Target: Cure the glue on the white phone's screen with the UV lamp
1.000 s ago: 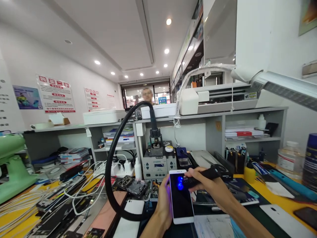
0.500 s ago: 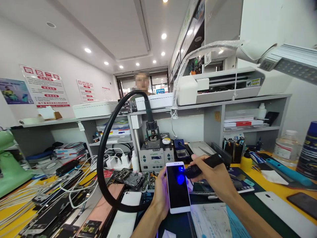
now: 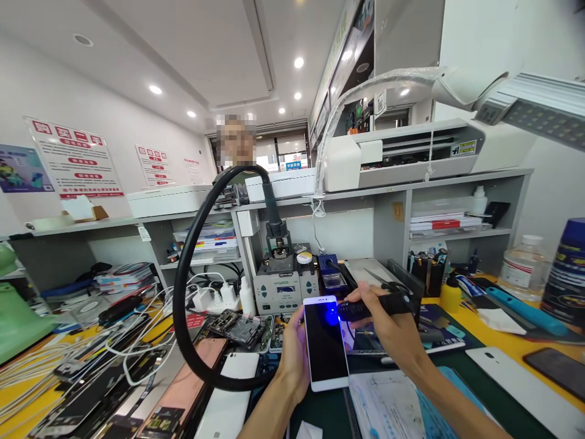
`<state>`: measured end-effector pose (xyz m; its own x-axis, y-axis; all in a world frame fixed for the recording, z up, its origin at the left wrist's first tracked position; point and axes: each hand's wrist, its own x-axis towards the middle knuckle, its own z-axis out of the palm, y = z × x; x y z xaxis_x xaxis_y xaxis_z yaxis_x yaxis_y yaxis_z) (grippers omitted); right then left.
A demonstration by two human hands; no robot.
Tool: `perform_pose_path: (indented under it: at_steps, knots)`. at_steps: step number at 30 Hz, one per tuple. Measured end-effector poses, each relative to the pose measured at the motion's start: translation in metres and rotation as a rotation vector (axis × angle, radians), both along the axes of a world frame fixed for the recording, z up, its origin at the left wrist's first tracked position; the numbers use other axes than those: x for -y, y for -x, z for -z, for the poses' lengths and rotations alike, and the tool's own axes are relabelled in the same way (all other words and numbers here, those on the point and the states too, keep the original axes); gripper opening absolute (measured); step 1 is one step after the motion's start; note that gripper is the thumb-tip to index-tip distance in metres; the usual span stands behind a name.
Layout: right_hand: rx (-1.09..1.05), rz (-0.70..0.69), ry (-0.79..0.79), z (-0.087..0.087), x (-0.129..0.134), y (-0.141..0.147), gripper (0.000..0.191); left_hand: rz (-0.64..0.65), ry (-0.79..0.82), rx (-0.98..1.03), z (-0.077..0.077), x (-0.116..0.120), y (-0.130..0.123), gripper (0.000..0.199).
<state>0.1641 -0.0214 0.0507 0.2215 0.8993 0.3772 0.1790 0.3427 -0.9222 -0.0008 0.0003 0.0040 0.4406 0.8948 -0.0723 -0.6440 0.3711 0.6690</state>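
Observation:
My left hand [image 3: 293,360] grips a white smartphone [image 3: 326,353] by its left edge, with the dark screen facing me. In my right hand [image 3: 381,317] is a black flashlight [image 3: 365,306], its head close to the phone's upper right edge. Blue-violet light glows on the top of the screen and spills onto my left fingers. Whether the flashlight touches the phone, I cannot tell. Below the phone lies a green mat [image 3: 315,405] with a printed paper sheet [image 3: 386,402] on it.
A thick black hose [image 3: 179,305] loops up at the left from a grey soldering station [image 3: 276,289]. Phone parts [image 3: 237,329] and white cables [image 3: 132,360] crowd the left side. A white phone back [image 3: 512,378] lies at right. Beyond the counter stands a person [image 3: 235,143].
The flashlight has shifted slightly, and the blue glow has moved up the screen toward the phone's top edge. The view has tilted a little. The person behind the counter appears further left and higher.

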Motion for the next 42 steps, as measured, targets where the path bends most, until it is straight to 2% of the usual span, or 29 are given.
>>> perform_pose_path:
  at_steps: [4, 6, 10, 13, 18, 22, 28, 35, 42]
  knots:
    - [0.165, 0.103, -0.163, -0.001, 0.009, 0.001, 0.06, -0.017, 0.012, -0.015, -0.002, 0.001, 0.001, 0.057]
    - [0.149, 0.086, -0.12, -0.001, 0.01, 0.002, 0.059, -0.033, 0.024, -0.028, -0.002, 0.001, 0.001, 0.055]
    - [0.034, -0.083, 0.106, -0.003, 0.008, 0.005, 0.06, -0.053, 0.035, -0.041, -0.002, 0.001, 0.0, 0.057]
    - [0.008, -0.15, 0.185, -0.005, 0.007, 0.007, 0.053, -0.076, 0.042, -0.044, 0.001, -0.001, 0.0, 0.058]
    - [0.028, -0.126, 0.169, -0.011, 0.01, 0.007, 0.042, -0.031, 0.01, 0.007, 0.006, -0.005, 0.001, 0.061]
    - [0.023, -0.093, 0.157, -0.014, 0.009, 0.005, 0.042, 0.013, -0.036, 0.039, 0.008, -0.005, 0.001, 0.061]
    - [0.049, -0.077, 0.149, -0.009, 0.004, 0.0, 0.047, -0.03, -0.02, 0.023, 0.004, -0.003, 0.0, 0.058]
    - [0.009, -0.124, 0.073, 0.0, 0.0, 0.001, 0.034, -0.017, 0.013, 0.011, 0.0, 0.0, 0.001, 0.05]
    - [-0.015, -0.076, 0.148, 0.001, 0.002, 0.009, 0.03, -0.041, 0.026, -0.005, 0.002, -0.002, 0.0, 0.057]
